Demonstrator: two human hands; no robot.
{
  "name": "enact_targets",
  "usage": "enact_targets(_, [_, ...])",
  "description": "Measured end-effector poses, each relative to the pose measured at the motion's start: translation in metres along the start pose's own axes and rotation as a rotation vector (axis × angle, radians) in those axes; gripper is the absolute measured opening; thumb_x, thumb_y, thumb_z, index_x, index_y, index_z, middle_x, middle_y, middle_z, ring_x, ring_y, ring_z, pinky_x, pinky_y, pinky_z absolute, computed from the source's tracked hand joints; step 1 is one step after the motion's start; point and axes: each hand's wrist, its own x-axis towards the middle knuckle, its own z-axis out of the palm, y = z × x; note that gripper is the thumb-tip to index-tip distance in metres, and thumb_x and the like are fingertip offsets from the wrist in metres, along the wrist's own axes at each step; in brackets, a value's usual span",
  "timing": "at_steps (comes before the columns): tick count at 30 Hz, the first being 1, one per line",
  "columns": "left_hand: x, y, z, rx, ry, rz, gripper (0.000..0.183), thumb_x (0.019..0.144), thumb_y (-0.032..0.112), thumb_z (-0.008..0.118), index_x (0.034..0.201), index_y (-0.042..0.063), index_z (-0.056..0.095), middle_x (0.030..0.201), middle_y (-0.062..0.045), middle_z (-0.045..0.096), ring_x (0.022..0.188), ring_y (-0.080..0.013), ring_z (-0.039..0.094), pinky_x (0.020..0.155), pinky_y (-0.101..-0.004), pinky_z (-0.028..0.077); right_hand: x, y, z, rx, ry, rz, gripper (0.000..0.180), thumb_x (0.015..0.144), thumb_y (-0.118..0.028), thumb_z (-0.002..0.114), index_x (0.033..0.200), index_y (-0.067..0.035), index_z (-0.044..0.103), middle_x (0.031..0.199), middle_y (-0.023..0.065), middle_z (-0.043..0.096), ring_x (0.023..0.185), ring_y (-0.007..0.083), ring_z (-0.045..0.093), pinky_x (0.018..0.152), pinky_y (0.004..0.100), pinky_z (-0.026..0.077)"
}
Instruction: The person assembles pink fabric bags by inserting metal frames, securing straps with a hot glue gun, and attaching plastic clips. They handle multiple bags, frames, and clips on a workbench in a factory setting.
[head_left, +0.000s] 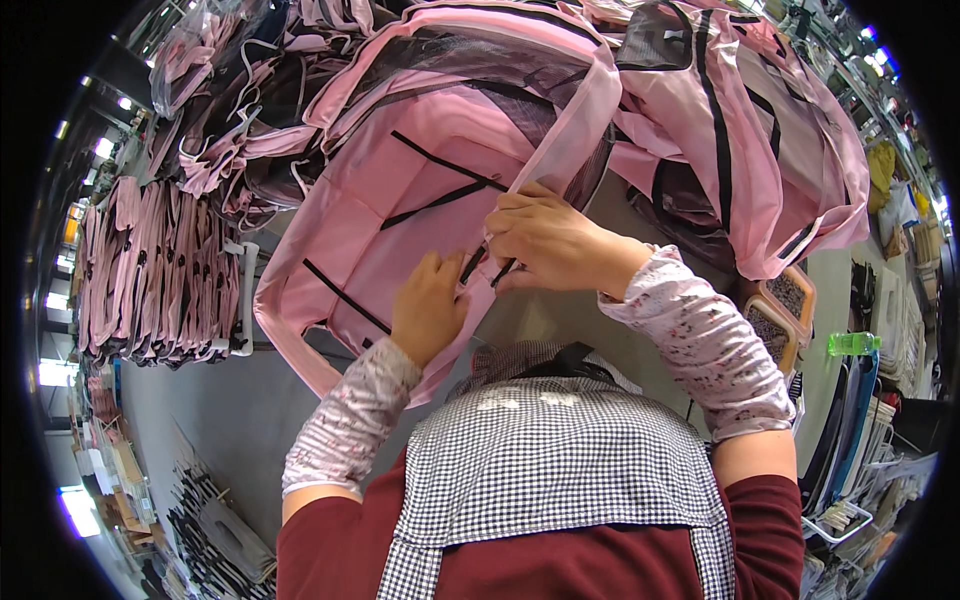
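Note:
A large pink fabric bag (442, 202) with dark mesh panels lies spread before me, its inside facing up. Black straps (431, 201) cross its pink lining. My right hand (551, 236) pinches the bag's near right rim, where a short black strip (504, 271) shows under the fingers. Just left of it, my left hand (431, 304) grips the same rim, with the fingertips close to another black strip (472, 264). The two hands are a small gap apart. What lies beneath the fingers is partly hidden.
A second pink bag with mesh (757, 142) stands at the right. Many folded pink pieces hang on a white rack (247, 300) at left. Two open tubs (772, 330) hold small dark parts. A green bottle (853, 344) stands at far right.

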Motion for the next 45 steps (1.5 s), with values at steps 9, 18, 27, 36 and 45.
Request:
enact_targets(9, [0.014, -0.022, -0.033, -0.821, -0.632, -0.322, 0.016, 0.068, -0.002, 0.058, 0.084, 0.001, 0.061, 0.071, 0.007, 0.047, 0.065, -0.0044, 0.042, 0.056, -0.0253, 0.035, 0.018, -0.005, 0.019, 0.017, 0.038, -0.025, 0.029, 0.069, -0.034, 0.076, 0.073, -0.010, 0.062, 0.086, 0.0016, 0.055, 0.091, 0.0220, 0.057, 0.081, 0.0389, 0.045])
enact_targets(18, [0.009, -0.021, -0.032, -0.817, -0.726, -0.280, 0.013, 0.070, -0.003, 0.060, 0.082, 0.002, 0.059, 0.073, 0.007, 0.049, 0.067, -0.0048, 0.044, 0.059, -0.0225, 0.037, 0.019, -0.019, 0.019, 0.008, 0.043, -0.017, 0.029, 0.066, -0.034, 0.077, 0.074, -0.011, 0.062, 0.086, 0.0004, 0.055, 0.091, 0.0197, 0.057, 0.078, 0.0371, 0.046])
enact_targets(27, [-0.013, -0.017, -0.003, -1.013, -0.500, -0.511, 0.046, 0.093, 0.036, 0.066, 0.120, -0.001, 0.060, 0.105, -0.009, 0.065, 0.098, -0.0162, 0.060, 0.088, -0.0301, 0.049, 0.006, -0.007, 0.029, -0.373, -0.135, -0.163, 0.040, 0.073, -0.051, 0.065, 0.081, -0.011, 0.066, 0.089, 0.0008, 0.057, 0.094, 0.0219, 0.053, 0.077, 0.0402, 0.042])
enact_targets(36, [-0.009, -0.026, 0.007, -1.542, -0.318, -0.632, 0.026, 0.104, 0.016, 0.043, 0.107, 0.002, 0.065, 0.080, -0.002, 0.063, 0.064, -0.0089, 0.056, 0.058, -0.0224, 0.047, -0.005, 0.001, 0.037, -0.339, -0.075, -0.143, 0.041, 0.066, -0.050, 0.069, 0.076, -0.010, 0.064, 0.080, -0.0005, 0.055, 0.081, 0.0212, 0.053, 0.073, 0.0371, 0.043])
enact_targets(45, [-0.005, -0.020, 0.027, -0.777, 0.104, 0.032, 0.022, 0.099, 0.021, 0.056, 0.106, 0.002, 0.065, 0.082, -0.005, 0.067, 0.060, -0.0066, 0.052, 0.056, -0.0214, 0.044, -0.006, 0.012, 0.039, -0.307, 0.015, -0.168, 0.038, 0.075, -0.050, 0.063, 0.075, -0.012, 0.063, 0.084, -0.0006, 0.054, 0.088, 0.0217, 0.051, 0.073, 0.0363, 0.040])
